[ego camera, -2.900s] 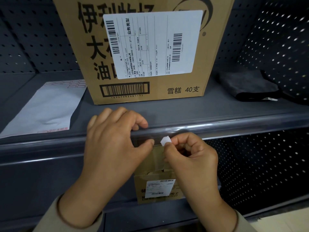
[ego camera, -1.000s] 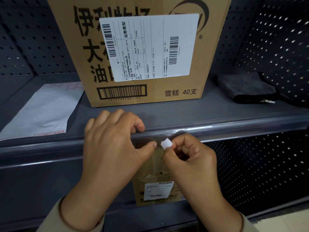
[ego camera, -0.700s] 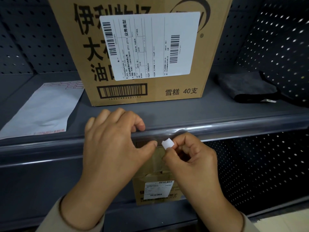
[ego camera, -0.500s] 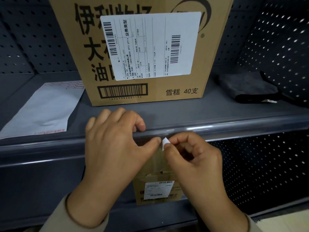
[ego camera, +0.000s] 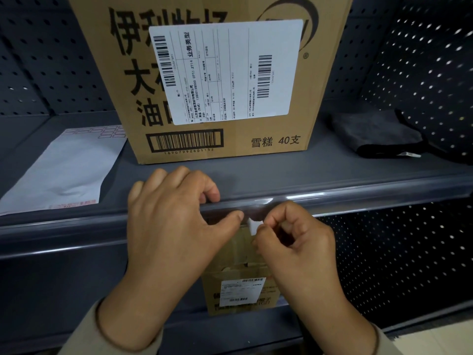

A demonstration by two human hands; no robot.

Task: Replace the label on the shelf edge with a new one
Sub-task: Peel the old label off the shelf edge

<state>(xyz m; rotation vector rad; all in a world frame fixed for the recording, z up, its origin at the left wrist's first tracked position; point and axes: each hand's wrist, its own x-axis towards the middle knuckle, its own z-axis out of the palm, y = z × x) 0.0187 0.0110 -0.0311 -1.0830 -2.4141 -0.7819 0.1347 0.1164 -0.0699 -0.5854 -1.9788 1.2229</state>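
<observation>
A small white label (ego camera: 253, 224) is pinched between thumb and forefinger of my right hand (ego camera: 294, 239), just below the clear plastic strip along the shelf edge (ego camera: 358, 198). My left hand (ego camera: 176, 221) rests on that strip, fingers curled over its top and the thumb pressed against its front, the thumb tip almost touching the label. Part of the label is hidden by my right fingers.
A large cardboard box (ego camera: 212, 80) with a white shipping label stands on the shelf behind my hands. A white envelope (ego camera: 61, 170) lies at the left, a dark folded cloth (ego camera: 376, 134) at the right. A smaller cardboard box (ego camera: 240, 285) sits on the shelf below.
My right hand has brought the white label a little closer to my left thumb and the strip. My left hand has stayed on the shelf edge.
</observation>
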